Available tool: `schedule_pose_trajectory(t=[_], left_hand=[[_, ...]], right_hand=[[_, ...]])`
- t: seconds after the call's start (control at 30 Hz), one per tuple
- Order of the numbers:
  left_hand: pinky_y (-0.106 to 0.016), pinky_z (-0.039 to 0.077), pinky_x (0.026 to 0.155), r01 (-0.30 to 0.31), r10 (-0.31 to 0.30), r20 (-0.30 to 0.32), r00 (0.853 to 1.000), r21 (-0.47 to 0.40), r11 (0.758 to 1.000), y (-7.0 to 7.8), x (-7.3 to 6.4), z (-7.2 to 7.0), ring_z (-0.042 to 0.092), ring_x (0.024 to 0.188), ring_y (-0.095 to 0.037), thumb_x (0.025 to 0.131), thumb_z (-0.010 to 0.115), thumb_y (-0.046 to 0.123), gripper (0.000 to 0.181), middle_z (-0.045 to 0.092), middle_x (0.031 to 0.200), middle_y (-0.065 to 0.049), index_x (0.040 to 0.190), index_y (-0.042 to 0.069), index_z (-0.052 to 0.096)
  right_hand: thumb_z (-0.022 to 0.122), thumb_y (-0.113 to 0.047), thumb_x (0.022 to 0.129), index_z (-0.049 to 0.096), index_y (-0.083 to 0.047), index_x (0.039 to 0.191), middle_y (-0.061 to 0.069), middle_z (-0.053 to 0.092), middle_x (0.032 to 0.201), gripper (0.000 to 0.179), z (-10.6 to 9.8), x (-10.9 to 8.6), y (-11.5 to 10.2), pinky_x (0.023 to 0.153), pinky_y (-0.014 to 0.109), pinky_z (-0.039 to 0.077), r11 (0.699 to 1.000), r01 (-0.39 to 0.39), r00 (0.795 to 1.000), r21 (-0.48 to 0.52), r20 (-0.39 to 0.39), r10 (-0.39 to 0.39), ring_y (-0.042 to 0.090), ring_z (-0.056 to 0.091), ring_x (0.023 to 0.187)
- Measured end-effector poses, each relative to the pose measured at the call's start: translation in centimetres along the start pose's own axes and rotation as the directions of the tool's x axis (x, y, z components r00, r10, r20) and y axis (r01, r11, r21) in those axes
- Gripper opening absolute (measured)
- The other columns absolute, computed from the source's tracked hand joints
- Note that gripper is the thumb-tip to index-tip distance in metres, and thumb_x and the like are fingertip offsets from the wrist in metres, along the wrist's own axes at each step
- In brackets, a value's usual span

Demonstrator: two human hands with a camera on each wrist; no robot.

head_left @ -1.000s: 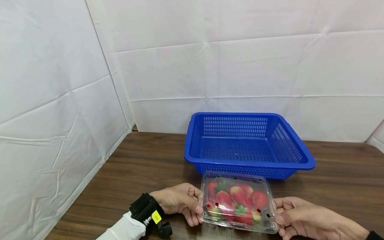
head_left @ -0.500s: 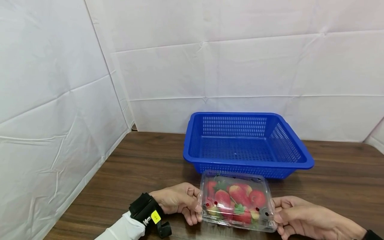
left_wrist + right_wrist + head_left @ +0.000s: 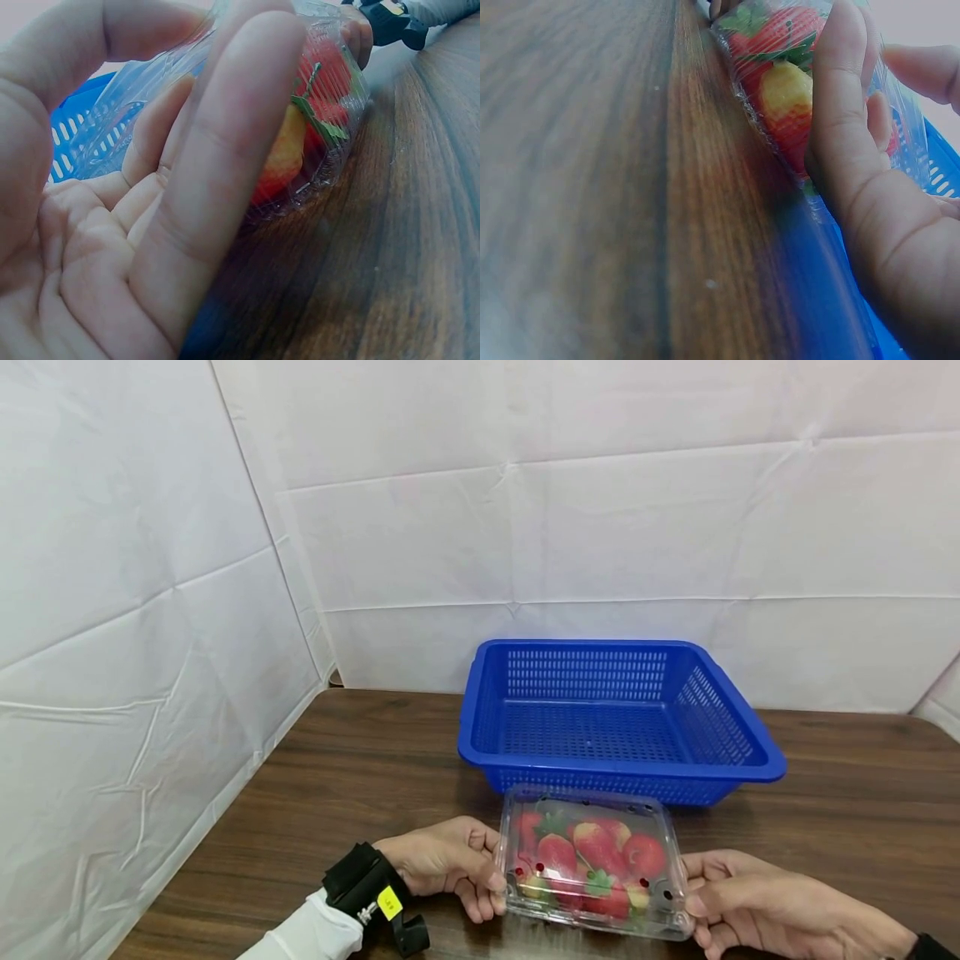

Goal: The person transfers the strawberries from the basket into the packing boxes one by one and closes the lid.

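Observation:
A clear plastic clamshell box (image 3: 570, 935) of red strawberries (image 3: 596, 852) with green leaves lies in front of the blue basket in the head view, its lid down. My left hand (image 3: 450, 864) grips the box's left end, thumb on top and fingers at the side. At the opposite end my right hand (image 3: 772, 897) holds the box the same way. In the left wrist view, fingers (image 3: 217, 150) cover part of the box and a pale-tipped strawberry (image 3: 281, 161). The right wrist view shows a yellow-and-red strawberry (image 3: 787, 97) through the plastic beside the fingers (image 3: 840, 105).
A blue perforated plastic basket (image 3: 622, 770) stands right behind the box, with nothing inside it. The dark wood table (image 3: 360, 760) runs back to a white cloth wall (image 3: 630, 527). Another white cloth (image 3: 135, 610) hangs along the left side.

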State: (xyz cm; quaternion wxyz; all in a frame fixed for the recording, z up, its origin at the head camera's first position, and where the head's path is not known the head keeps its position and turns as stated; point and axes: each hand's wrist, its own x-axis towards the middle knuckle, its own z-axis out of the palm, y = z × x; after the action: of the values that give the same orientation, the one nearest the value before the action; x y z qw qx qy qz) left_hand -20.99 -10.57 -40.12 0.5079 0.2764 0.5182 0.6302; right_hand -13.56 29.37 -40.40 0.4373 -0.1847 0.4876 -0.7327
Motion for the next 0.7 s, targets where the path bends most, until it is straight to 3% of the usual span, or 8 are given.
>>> schedule_pose_trajectory(t=[0.7], left_hand=[[-0.021,0.062,0.067,0.013,-0.013,0.002,1.0,-0.017,1.0,0.06,0.0,0.0,0.073,0.07,-0.005,0.097,0.059,-0.005,0.014,0.077,0.083,-0.003,0.097,0.008,0.064]], right_hand=[[0.032,0.004,0.109,0.058,-0.006,0.124,0.007,0.073,0.111,0.031,0.09,0.04,0.04,0.089,0.028,0.06,0.999,-0.007,1.0,0.038,0.016,0.006,0.012,0.07,0.098]])
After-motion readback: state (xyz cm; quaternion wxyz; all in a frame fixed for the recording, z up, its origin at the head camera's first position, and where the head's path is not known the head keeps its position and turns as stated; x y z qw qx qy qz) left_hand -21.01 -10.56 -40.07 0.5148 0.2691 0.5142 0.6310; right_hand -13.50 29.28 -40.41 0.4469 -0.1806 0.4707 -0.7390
